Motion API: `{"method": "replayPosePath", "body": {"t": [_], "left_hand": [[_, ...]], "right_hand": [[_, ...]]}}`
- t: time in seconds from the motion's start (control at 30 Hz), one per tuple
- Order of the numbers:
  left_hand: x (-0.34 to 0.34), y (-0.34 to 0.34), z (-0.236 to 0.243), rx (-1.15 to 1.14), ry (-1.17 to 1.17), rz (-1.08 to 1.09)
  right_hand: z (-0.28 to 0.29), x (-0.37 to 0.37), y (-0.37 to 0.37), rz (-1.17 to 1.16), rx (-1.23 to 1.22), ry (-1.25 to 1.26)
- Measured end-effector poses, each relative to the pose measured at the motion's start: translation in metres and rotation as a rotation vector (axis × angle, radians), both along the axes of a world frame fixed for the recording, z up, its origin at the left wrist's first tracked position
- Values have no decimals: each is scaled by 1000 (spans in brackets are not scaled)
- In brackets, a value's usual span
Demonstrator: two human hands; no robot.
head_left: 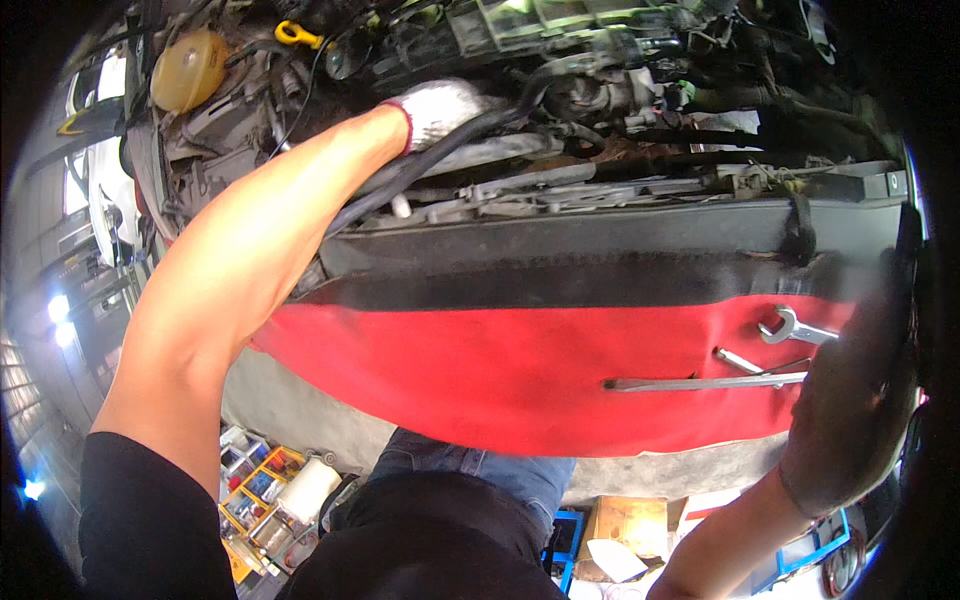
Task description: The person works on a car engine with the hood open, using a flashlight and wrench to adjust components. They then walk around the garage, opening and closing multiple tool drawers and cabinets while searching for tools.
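My left hand [440, 108], in a white knit glove with a dark red cuff, reaches into the engine bay behind a thick black hose [420, 165]. Its fingers are hidden among the engine parts. At the right edge is my right hand [855, 410], in a dark, dirty-looking glove, blurred and in shadow. It lies over the right end of a red fender cover [480, 360]. Beside it are an open-end wrench [795, 327], a long flat metal bar [700, 383] and a shorter metal tool [742, 362]. Their right ends run toward or under this hand, whose fingers cannot be made out.
A yellowed plastic reservoir [190, 72] and a yellow dipstick handle [297, 35] sit at the far left of the bay. Below, a yellow parts organizer [265, 490] and a cardboard box [630, 525] stand on the floor. A white car [110, 190] is at the left.
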State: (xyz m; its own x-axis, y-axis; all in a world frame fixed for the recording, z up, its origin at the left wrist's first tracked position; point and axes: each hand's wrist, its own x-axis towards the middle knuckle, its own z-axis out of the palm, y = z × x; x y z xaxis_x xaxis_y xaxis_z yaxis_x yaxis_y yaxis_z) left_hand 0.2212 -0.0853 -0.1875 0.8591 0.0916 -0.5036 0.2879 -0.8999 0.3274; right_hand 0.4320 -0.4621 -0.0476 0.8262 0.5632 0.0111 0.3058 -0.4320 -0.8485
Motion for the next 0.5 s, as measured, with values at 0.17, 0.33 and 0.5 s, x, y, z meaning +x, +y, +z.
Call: {"method": "replayPosePath", "body": {"t": [0.17,0.33,0.5], "left_hand": [[-6,1,-10,-82,22,87],[0,0,-6,-212,168,328],[6,-10,5,-29,132,5]], "right_hand": [[-9,-2,2,201,-156,-241],[-13,1,6,433,-229,-356],[5,4,32,506,-249,3]]}}
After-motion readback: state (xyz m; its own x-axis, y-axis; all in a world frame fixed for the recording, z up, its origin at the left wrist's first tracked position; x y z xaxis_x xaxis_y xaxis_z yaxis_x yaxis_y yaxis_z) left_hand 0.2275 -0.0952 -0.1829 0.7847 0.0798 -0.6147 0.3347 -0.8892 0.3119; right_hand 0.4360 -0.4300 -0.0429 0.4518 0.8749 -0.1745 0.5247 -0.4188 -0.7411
